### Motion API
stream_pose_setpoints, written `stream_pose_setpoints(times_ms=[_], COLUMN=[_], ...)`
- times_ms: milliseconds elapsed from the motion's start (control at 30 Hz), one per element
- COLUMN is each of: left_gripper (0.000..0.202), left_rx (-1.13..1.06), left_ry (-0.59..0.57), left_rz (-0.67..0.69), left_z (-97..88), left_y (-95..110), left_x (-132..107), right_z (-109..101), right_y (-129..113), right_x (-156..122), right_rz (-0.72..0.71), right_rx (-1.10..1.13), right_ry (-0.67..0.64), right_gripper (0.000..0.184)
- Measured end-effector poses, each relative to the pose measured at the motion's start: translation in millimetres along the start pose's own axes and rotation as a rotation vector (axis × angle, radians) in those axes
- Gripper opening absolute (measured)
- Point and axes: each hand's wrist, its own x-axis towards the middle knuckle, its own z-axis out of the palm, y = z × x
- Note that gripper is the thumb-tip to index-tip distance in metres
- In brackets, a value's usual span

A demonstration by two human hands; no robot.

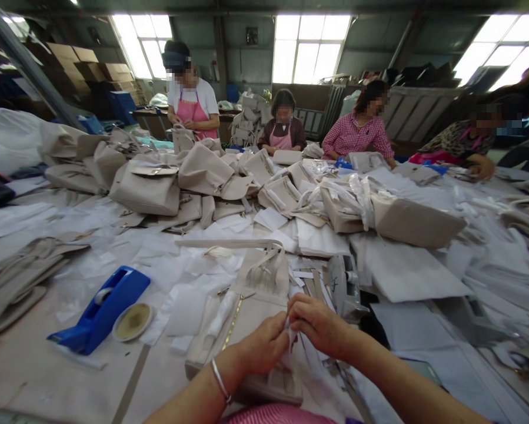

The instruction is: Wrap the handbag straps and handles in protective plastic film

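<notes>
A light beige handbag (255, 312) lies in front of me with its flap folded back and a gold chain or zip (233, 323) along its left side. My left hand (264, 344) is over the bag's right part, fingers closed in a pinch. My right hand (315, 324) meets it from the right, also pinching. Between them hangs a thin whitish strip (289, 347), partly hidden by the fingers; whether it is wrapping paper or a strap, I cannot tell. A long beige strap (229, 242) stretches beyond the bag.
A blue tape dispenser (100, 309) and a small round dish (133, 322) are at left. A grey tape dispenser (343, 285) stands right of the bag. Beige handbags (147, 185) are heaped across the table among white paper sheets (414, 274). Several people work on the far side.
</notes>
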Motion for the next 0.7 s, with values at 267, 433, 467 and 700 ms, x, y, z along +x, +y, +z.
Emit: stream_pose_setpoints(times_ms=[267, 433, 467, 700], left_gripper=[0.021, 0.03, 0.031, 0.036], left_rx=[-0.018, 0.139, 0.128, -0.085], left_ry=[0.138, 0.227, 0.217, 0.23], left_rz=[-0.163, -0.186, -0.187, -0.279], left_z=[16.6, 31.3, 31.5, 28.5], left_y=[14.0, 10.5, 10.1, 8.2], left_x=[-2.9, -5.0, -5.1, -5.0], right_z=[11.7, 15.9, 15.9, 6.6], right_y=[7.9, 6.7, 7.2, 17.5], right_x=[-8.5, -9.1, -9.4, -18.5], right_rz=[0.074, 0.267, 0.29, 0.37], right_rx=[0.003, 0.044, 0.087, 0.244], right_ry=[0.137, 0.178, 0.175, 0.177], right_gripper=[0.015, 0.01, 0.009, 0.022])
